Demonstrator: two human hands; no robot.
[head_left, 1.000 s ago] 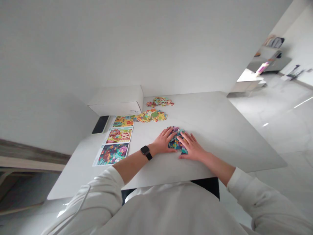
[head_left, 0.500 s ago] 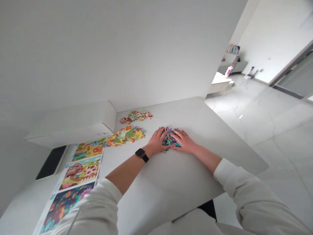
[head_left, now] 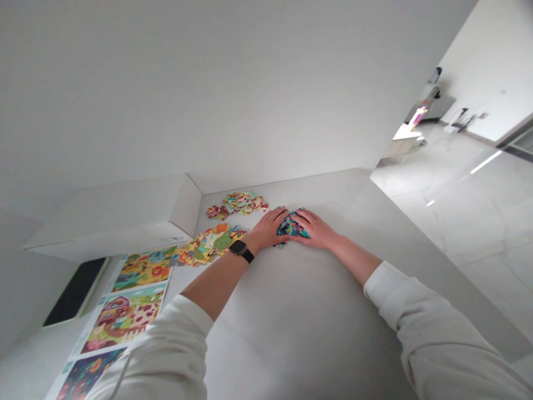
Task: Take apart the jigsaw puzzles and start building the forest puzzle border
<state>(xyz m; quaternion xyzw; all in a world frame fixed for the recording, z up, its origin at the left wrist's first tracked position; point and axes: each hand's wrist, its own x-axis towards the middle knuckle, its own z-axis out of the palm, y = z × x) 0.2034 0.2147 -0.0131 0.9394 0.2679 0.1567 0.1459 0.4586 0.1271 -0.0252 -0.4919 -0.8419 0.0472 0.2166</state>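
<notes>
A plain wall (head_left: 250,83) rises behind the white box (head_left: 100,214) and runs on past it to the right. The pale table (head_left: 303,322) spreads from under the box toward the person and well out to its right. The box itself lies lengthwise by the wall. In front of it, toward the person, three printed pictures (head_left: 127,316) lie in a row (the nearest is partly covered by the left sleeve (head_left: 166,344)). A dark-screened device (head_left: 75,291) lies just in front of the box, left of the pictures.

The yellow puzzle pile (head_left: 208,244) sits off the box's near right corner, one end reaching the top picture. The left hand (head_left: 268,226) and the right hand (head_left: 315,229) are well to the right of the box, both half open with fingers curved, cupping opposite sides of the blue puzzle pile (head_left: 289,228); whether any single piece is gripped, I cannot tell. The red puzzle pile (head_left: 239,204) is between the box and that blue one, close to the wall. A black watch (head_left: 238,248) circles the left wrist, right of the box, beside the yellow pieces.
</notes>
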